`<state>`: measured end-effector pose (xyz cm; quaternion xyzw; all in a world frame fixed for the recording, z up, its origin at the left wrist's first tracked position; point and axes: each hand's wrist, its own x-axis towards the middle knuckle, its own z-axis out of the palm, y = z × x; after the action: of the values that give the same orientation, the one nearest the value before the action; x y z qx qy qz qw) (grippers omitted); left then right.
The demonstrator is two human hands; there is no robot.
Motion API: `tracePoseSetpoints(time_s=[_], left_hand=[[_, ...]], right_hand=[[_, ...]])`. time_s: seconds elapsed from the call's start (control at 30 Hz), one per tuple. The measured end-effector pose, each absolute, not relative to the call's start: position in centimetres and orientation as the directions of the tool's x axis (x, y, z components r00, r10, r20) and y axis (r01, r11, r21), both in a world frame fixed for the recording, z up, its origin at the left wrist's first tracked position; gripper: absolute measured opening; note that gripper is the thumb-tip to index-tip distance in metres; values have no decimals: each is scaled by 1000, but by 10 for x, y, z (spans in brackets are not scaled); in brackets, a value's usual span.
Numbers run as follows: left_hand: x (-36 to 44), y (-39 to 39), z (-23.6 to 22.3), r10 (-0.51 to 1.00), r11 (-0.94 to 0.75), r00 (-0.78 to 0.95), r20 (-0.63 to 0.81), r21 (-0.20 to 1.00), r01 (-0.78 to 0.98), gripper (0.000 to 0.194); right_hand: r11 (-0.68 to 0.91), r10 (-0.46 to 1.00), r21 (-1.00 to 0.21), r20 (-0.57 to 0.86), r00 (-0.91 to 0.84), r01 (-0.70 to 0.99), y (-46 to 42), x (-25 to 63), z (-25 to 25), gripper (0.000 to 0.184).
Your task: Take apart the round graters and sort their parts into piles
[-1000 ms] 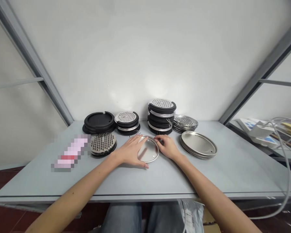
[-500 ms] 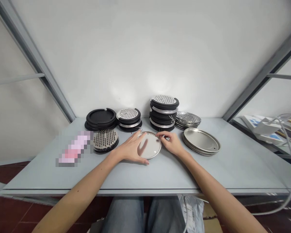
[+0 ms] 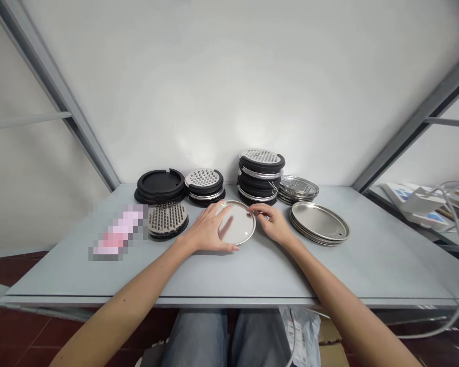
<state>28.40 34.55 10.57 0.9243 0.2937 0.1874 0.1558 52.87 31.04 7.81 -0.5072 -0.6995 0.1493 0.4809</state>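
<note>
A round shiny metal plate [image 3: 240, 227] lies flat on the grey table [image 3: 214, 270] in the middle. My left hand [image 3: 208, 230] rests on its left side with fingers spread flat and the thumb along the near rim. My right hand [image 3: 273, 223] is at the plate's right rim, fingers curled and pinching the rim or a small wire part there; what sits between the fingertips is too small to name.
A stack of plain metal plates [image 3: 319, 223] lies right of my hands. Behind stand a tall stack of black rings with perforated discs [image 3: 260, 176], perforated metal discs [image 3: 297, 188], a lower stack [image 3: 205, 185], black rings [image 3: 159, 184], a studded disc [image 3: 167, 219]. Cables [image 3: 455, 224] hang right.
Both hands stay on the plate; the right fingers have shifted slightly along its rim. The view has tilted a little, so everything sits slightly higher and to the right.
</note>
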Motion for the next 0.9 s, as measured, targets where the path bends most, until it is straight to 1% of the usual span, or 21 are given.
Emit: tracePoseSetpoints(time_s=[0.1, 0.3, 0.37, 0.43, 0.53, 0.6, 0.67, 0.77, 0.83, 0.9], left_hand=[[284, 346, 105, 606, -776, 751, 262, 401, 487, 117], [284, 348, 106, 640, -745, 703, 310, 475, 469, 105], [282, 349, 107, 638, -736, 697, 328, 525, 427, 100], [281, 352, 106, 629, -707, 703, 332, 620, 340, 93], [279, 357, 105, 607, -582, 742, 283, 795, 174, 77], [278, 358, 107, 592, -503, 765, 255, 858, 103, 65], [278, 357, 111, 598, -498, 753, 276, 864, 79, 57], [279, 353, 117, 650, -529, 672, 355, 846, 65, 47], [280, 351, 120, 692, -492, 612, 383, 870, 11, 44], [282, 351, 121, 742, -417, 555, 377, 907, -59, 44]], right_hand=[[456, 836, -661, 548, -32, 596, 310, 530, 77, 36], [575, 728, -477, 669, -150, 665, 302, 527, 85, 37], [623, 689, -410, 690, -220, 666, 298, 525, 90, 39], [664, 660, -367, 697, -280, 652, 295, 522, 94, 38], [678, 647, -379, 714, -268, 630, 293, 519, 97, 25], [666, 647, -401, 729, -221, 629, 293, 518, 98, 17], [648, 645, -414, 745, -172, 640, 292, 519, 97, 14], [608, 632, -436, 772, -72, 663, 292, 522, 95, 12], [571, 616, -467, 787, 23, 675, 293, 524, 94, 13], [525, 613, -523, 780, 128, 672, 294, 525, 93, 17]])
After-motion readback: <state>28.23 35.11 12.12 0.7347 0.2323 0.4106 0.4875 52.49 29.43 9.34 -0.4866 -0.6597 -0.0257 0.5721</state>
